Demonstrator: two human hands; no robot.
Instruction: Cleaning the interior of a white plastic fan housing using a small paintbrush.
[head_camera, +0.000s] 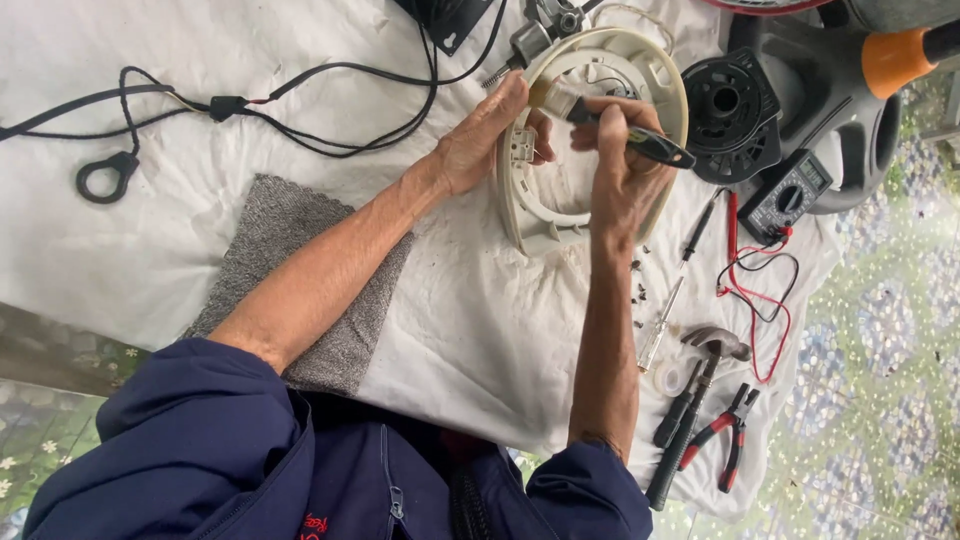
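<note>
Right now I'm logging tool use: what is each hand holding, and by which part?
The right hand grips a small paintbrush around the middle of its dark handle. The left hand steadies the cream ring-shaped plastic housing by its left rim.

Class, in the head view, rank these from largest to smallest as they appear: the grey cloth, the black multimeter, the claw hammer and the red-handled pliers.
1. Grey cloth
2. Claw hammer
3. Black multimeter and red-handled pliers: too alike to rank.

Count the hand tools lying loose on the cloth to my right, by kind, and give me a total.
Hammer: 1
Pliers: 1
Clear-handled screwdriver: 1
Total: 3
The brush in the right hand is not counted.
</note>
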